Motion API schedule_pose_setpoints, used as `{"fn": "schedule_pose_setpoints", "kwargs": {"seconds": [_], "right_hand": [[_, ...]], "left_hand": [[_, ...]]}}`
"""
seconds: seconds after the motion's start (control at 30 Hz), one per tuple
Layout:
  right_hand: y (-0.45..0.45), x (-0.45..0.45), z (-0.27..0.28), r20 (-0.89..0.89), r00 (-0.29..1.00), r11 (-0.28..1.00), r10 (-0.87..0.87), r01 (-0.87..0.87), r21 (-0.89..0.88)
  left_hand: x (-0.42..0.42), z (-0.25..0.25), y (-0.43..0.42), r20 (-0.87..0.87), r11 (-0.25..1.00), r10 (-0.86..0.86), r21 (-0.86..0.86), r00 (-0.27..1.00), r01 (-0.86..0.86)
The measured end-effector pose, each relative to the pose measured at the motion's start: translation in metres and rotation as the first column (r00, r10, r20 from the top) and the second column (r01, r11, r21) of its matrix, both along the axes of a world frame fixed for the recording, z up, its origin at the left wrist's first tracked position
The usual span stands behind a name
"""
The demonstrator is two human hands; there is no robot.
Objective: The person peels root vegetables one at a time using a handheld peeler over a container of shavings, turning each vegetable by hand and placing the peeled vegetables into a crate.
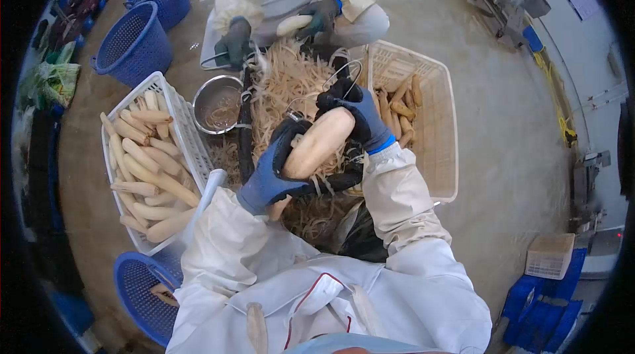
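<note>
My left hand (pixel 266 174), in a blue and black glove, is wrapped round a thick, pale peeled lotus root (pixel 320 144), tilted up to the right. My right hand (pixel 366 118), gloved alike, is closed at the root's upper end on a peeler with a bent wire handle (pixel 358 75); its blade is hidden. Beneath both hands lies a heap of long peel strips (pixel 281 89) in a dark-rimmed container. To the left, a white crate (pixel 182 129) is filled with peeled lotus roots (pixel 159 169). Brown unpeeled roots (pixel 402 106) lie in the crate on the right (pixel 433 175).
Opposite, a co-worker's gloved hands (pixel 321 15) hold a pale root (pixel 293 25) over the peelings. A steel bowl (pixel 217 83) stands beside the left crate. Blue baskets (pixel 135 46) are at the upper left, another basket (pixel 135 308) at the lower left. A cardboard box (pixel 549 255) is at right.
</note>
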State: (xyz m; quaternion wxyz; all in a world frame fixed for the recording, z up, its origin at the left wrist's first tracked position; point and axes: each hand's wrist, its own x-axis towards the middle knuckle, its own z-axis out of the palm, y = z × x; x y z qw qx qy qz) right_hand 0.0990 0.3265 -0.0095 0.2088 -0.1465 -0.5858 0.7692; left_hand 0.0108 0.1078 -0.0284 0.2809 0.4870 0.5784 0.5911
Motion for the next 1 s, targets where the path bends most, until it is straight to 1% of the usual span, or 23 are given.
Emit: {"fn": "schedule_pose_setpoints", "kwargs": {"seconds": [0.03,0.07,0.1,0.13,0.17,0.2,0.23,0.3,0.33,0.4,0.43,0.47,0.5,0.57,0.6,0.67,0.7,0.73,0.77,0.8,0.9,0.93,1.0], "right_hand": [[0.005,0.000,-0.002,-0.003,1.000,0.998,-0.015,0.015,0.067],[0.008,0.001,-0.003,-0.008,1.000,0.990,-0.030,0.031,0.135],[0.008,0.005,0.001,0.031,0.999,0.998,-0.035,0.034,0.060],[0.008,0.009,0.008,0.071,0.997,0.999,-0.039,0.040,-0.015],[0.008,0.012,0.012,0.111,0.993,0.995,-0.041,0.051,-0.089],[0.010,0.012,0.007,0.022,0.999,0.987,-0.042,0.045,-0.152],[0.012,0.015,0.004,0.027,0.998,0.984,-0.062,0.066,-0.166],[0.015,0.018,0.003,0.030,0.995,0.977,-0.100,0.104,-0.187],[0.017,0.019,0.002,0.028,0.994,0.972,-0.104,0.107,-0.207],[0.020,0.021,0.000,0.019,0.994,0.964,-0.108,0.110,-0.242],[0.020,0.021,0.003,0.035,0.993,0.969,-0.115,0.120,-0.218],[0.018,0.022,0.008,0.053,0.991,0.972,-0.121,0.129,-0.195],[0.016,0.023,0.010,0.075,0.989,0.975,-0.125,0.136,-0.175],[0.013,0.023,0.012,0.098,0.992,0.989,-0.082,0.093,-0.111],[0.013,0.022,0.012,0.106,0.992,0.995,-0.062,0.070,-0.077],[0.011,0.020,0.005,0.103,0.993,0.992,-0.057,0.068,-0.106],[0.010,0.018,0.001,0.099,0.994,0.991,-0.055,0.067,-0.119],[0.008,0.017,-0.002,0.086,0.995,0.982,-0.052,0.067,-0.179],[0.005,0.016,-0.005,0.072,0.996,0.969,-0.049,0.065,-0.237],[0.001,0.014,-0.009,0.059,0.997,0.953,-0.046,0.062,-0.295],[-0.008,0.007,-0.025,0.028,0.999,0.942,0.040,-0.028,-0.335],[-0.014,0.005,-0.026,0.061,0.997,0.932,0.040,-0.015,-0.362],[-0.021,0.000,-0.034,-0.004,0.997,0.904,0.081,-0.076,-0.420]], "left_hand": [[-0.001,0.002,0.001,-0.001,1.000,0.027,-0.003,1.000,-0.027],[-0.003,0.001,0.002,0.076,0.997,0.072,0.032,0.995,-0.074],[-0.009,0.008,0.001,0.001,0.991,0.109,0.072,0.994,-0.109],[-0.016,0.004,-0.004,0.009,0.981,0.190,0.031,0.982,-0.190],[-0.022,0.002,-0.007,0.073,0.970,0.240,0.011,0.968,-0.242],[-0.026,0.004,-0.011,0.189,0.962,0.269,-0.008,0.944,-0.273],[-0.028,0.005,-0.012,0.324,0.959,0.277,-0.031,0.904,-0.283],[-0.029,0.023,-0.015,0.461,0.951,0.307,-0.111,0.832,-0.290],[-0.037,0.009,-0.018,0.361,0.932,0.352,-0.225,0.864,-0.285],[-0.046,-0.032,-0.023,-0.041,0.875,0.367,-0.322,0.929,-0.360],[-0.048,-0.054,-0.024,-0.244,0.839,0.342,-0.355,0.908,-0.412],[-0.048,-0.079,-0.022,-0.406,0.834,0.310,-0.318,0.860,-0.451],[-0.039,-0.094,-0.021,-0.547,0.771,0.288,-0.355,0.786,-0.529],[-0.030,-0.102,-0.015,-0.636,0.725,0.132,-0.461,0.760,-0.512],[-0.028,-0.094,-0.009,-0.669,0.772,0.147,-0.383,0.729,-0.507],[-0.024,-0.062,0.000,-0.725,0.849,0.181,-0.227,0.665,-0.478],[-0.022,-0.051,0.004,-0.537,0.879,0.234,-0.240,0.810,-0.413],[-0.020,-0.042,0.009,-0.319,0.908,0.268,-0.231,0.909,-0.349],[-0.015,-0.029,0.013,-0.082,0.935,0.279,-0.205,0.957,-0.290],[-0.003,-0.006,0.017,0.119,0.953,0.287,-0.132,0.950,-0.272],[0.006,-0.009,0.024,0.300,0.956,0.294,-0.108,0.908,-0.274],[0.007,-0.012,0.026,0.340,0.952,0.307,-0.120,0.889,-0.283],[0.006,-0.007,0.025,0.385,0.945,0.323,-0.171,0.865,-0.277]]}}
